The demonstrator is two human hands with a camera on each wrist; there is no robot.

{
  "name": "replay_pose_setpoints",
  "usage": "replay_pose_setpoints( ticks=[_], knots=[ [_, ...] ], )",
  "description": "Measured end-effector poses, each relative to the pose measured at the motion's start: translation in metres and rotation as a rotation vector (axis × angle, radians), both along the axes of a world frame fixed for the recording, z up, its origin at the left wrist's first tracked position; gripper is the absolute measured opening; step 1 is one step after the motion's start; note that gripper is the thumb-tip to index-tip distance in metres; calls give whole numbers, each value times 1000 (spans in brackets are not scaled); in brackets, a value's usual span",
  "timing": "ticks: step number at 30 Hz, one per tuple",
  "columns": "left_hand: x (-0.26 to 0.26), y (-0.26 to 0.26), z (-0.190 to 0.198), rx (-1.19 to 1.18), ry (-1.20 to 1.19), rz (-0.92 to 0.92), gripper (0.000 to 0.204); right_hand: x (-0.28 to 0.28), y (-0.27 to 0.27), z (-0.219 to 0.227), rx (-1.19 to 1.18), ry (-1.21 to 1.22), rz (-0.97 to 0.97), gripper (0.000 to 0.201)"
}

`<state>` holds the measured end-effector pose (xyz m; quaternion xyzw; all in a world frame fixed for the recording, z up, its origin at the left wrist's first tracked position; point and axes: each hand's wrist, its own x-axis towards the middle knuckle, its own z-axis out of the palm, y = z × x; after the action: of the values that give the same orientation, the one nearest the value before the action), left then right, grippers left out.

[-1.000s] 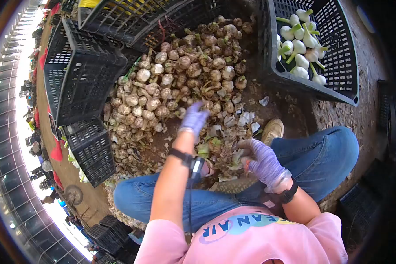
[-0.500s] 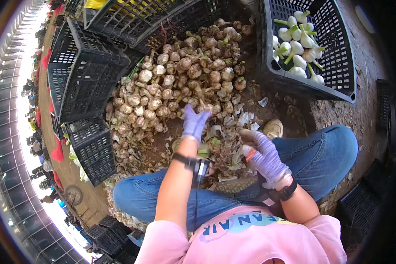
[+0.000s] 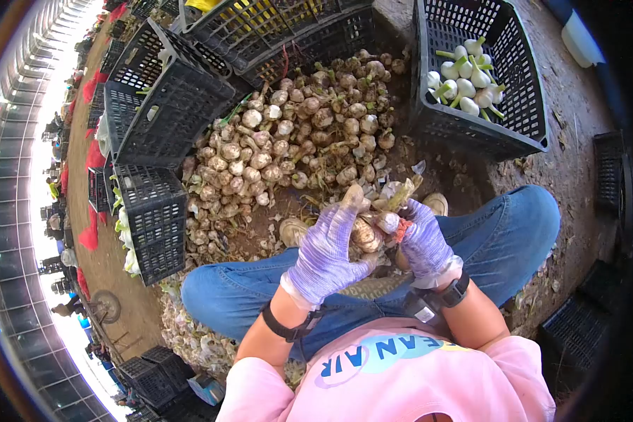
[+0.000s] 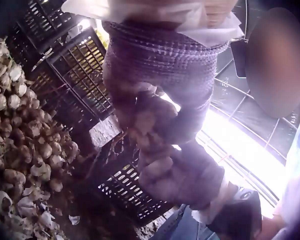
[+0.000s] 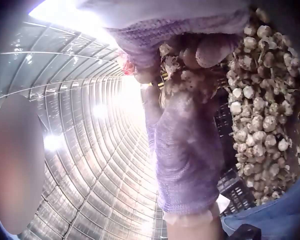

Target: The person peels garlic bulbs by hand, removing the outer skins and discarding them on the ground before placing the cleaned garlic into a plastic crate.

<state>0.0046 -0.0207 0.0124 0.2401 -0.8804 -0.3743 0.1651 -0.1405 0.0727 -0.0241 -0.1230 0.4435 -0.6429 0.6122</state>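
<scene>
Both hands, in purple knit gloves, meet over the lap around a dirt-stained garlic bulb (image 3: 366,235) with its stem (image 3: 402,193) pointing up and away. My left hand (image 3: 327,250) grips the bulb from the left, thumb below and fingers along its far side. From the right, my right hand (image 3: 427,243) pinches at the bulb's skin and stem side; an orange-red wrap shows on one digit. Loose papery skin hangs about the bulb. In the left wrist view, the left glove (image 4: 160,75) is above the right; the bulb between them is dark and partly hidden.
A large heap of unpeeled garlic (image 3: 295,133) lies ahead, with shed skins around the feet. At the right stands a black crate (image 3: 471,133) with several clean white bulbs (image 3: 468,81). More black crates (image 3: 169,112) border the heap at left and back.
My left hand has come back from the heap to the lap with a garlic bulb. My right hand has met it there and taken hold too. The head view has shifted slightly.
</scene>
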Motion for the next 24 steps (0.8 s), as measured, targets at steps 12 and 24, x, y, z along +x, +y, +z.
replay_pose_setpoints(
  ticks=[12,24],
  knots=[
    [8,18,-17,1074,496,245,82,-13,15,11,-19,10,198,30],
    [-1,28,-42,1250,500,417,60,-8,19,-5,-137,-200,31,22]
  ],
)
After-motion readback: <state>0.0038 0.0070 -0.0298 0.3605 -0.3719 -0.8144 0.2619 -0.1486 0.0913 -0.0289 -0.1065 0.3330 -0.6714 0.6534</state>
